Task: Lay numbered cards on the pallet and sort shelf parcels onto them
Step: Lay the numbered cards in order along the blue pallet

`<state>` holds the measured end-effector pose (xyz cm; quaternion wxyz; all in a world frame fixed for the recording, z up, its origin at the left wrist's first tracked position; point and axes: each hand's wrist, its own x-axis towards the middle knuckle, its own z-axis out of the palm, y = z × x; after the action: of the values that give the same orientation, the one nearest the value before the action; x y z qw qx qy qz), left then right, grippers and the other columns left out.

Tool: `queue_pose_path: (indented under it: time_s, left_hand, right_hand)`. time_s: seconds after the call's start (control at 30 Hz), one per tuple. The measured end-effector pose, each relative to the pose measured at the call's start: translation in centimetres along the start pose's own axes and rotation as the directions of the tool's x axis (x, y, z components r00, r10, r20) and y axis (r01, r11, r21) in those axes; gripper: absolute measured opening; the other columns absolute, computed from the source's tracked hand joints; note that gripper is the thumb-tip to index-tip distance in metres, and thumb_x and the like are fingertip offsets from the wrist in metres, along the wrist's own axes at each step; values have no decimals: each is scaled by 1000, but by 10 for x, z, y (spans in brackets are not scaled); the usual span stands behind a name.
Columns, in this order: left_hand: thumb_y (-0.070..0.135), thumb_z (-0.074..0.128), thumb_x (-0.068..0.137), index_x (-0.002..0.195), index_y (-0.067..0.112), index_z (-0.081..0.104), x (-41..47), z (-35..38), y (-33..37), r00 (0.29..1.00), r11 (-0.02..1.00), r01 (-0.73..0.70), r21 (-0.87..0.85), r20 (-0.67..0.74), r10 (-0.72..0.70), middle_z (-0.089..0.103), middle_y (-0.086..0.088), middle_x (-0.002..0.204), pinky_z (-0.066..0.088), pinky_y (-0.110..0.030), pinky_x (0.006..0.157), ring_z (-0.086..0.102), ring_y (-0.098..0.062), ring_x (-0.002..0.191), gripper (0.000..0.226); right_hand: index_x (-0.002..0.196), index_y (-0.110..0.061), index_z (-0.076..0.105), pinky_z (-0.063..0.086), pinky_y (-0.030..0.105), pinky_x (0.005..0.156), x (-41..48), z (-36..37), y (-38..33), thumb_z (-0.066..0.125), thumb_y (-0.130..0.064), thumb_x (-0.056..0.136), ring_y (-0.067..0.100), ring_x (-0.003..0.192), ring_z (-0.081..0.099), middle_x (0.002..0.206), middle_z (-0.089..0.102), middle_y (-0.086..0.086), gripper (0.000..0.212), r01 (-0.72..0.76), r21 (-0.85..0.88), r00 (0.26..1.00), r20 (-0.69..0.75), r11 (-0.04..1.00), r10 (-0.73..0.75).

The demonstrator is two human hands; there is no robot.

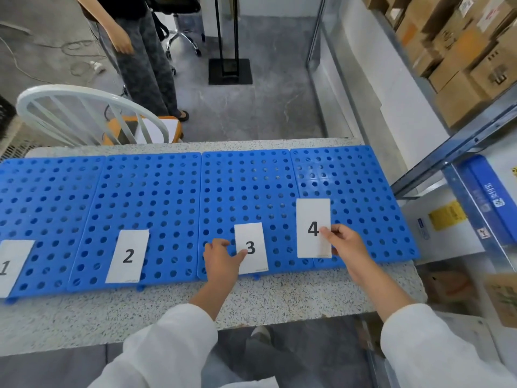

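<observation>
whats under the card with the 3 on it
Card 3 lies on the blue pallet, hiding the holes beneath it. The left hand covers its left edge.

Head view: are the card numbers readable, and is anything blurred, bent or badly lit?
Head view: light is even, shadows faint, no glare; digits on card 2, card 3 and card 4 read sharp; card 1 is cropped at the left edge; wide-angle lens bows the pallet edges; shelf parcels at upper right are smeared.
</observation>
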<state>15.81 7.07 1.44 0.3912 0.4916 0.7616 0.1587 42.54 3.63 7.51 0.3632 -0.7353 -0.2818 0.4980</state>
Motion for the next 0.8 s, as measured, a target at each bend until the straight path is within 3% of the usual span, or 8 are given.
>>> queue_pose_path:
  time_s: [0.1, 0.2, 0.27, 0.33, 0.4, 0.57, 0.7, 0.8]
  left_hand:
    - [34, 65, 89, 116, 12, 54, 1, -6, 19, 991, 991, -135, 21, -8, 135, 49, -3, 117, 43, -35, 96, 45, -20, 113, 36]
    - [28, 54, 97, 120, 13, 54, -2, -11, 47, 963, 966, -258, -19, 80, 258, 50, 0, 124, 42, -10, 77, 52, -5, 96, 28]
    - [28, 51, 98, 123, 15, 52, -6, -12, 64, 933, 940, -341, -12, 115, 340, 49, 4, 126, 42, -4, 70, 53, 1, 92, 28]
    - [30, 51, 98, 124, 16, 52, -12, -10, 76, 905, 914, -406, -6, 138, 403, 49, 5, 128, 46, -20, 87, 54, -11, 110, 29]
    - [32, 50, 98, 124, 18, 50, -18, -7, 86, 888, 902, -432, 2, 173, 425, 49, 7, 129, 51, -37, 91, 55, -21, 111, 30]
    - [32, 51, 98, 121, 19, 52, -23, 0, 90, 858, 867, -496, 42, 177, 482, 49, 8, 128, 38, -26, 98, 46, -12, 122, 27]
    - [32, 50, 98, 121, 19, 52, -23, -4, 87, 867, 878, -475, 60, 202, 455, 47, 9, 126, 52, -42, 91, 57, -29, 108, 27]
    - [31, 50, 98, 122, 18, 52, -22, -7, 86, 866, 871, -482, 96, 205, 457, 46, 8, 129, 52, -44, 90, 52, -23, 114, 27]
  right_hand:
    - [102, -10, 64, 53, 33, 77, 5, -15, 4, 61, -25, 94, 22, 96, 66, 104, 70, 5, 17, -43, -110, 997, 61, 993, 50]
    - [104, -8, 65, 49, 36, 83, 12, -35, 10, 61, -23, 94, 25, 101, 63, 107, 68, 6, 19, -61, -156, 998, 5, 986, 62]
    - [105, -7, 65, 46, 36, 85, 17, -49, 15, 61, -23, 94, 25, 102, 61, 107, 67, 6, 20, -81, -160, 995, -72, 984, 70]
    - [107, -5, 63, 45, 36, 84, 22, -58, 20, 60, -21, 95, 25, 100, 59, 106, 64, 6, 20, -105, -174, 987, -135, 979, 81]
    - [105, -7, 59, 45, 36, 80, 25, -65, 27, 58, -16, 95, 22, 94, 56, 102, 59, 5, 14, -137, -193, 980, -169, 972, 105]
    - [105, -8, 60, 44, 32, 59, 32, -72, 40, 55, -13, 94, 26, 89, 57, 105, 62, 11, 13, -188, -268, 966, -226, 945, 128]
    - [118, -6, 59, 44, 30, 54, 37, -78, 46, 52, -10, 95, 28, 96, 57, 112, 61, 11, 24, -192, -278, 967, -215, 941, 134]
    - [123, -6, 58, 43, 28, 52, 40, -82, 50, 51, -8, 95, 26, 95, 55, 115, 59, 11, 30, -207, -276, 961, -236, 939, 142]
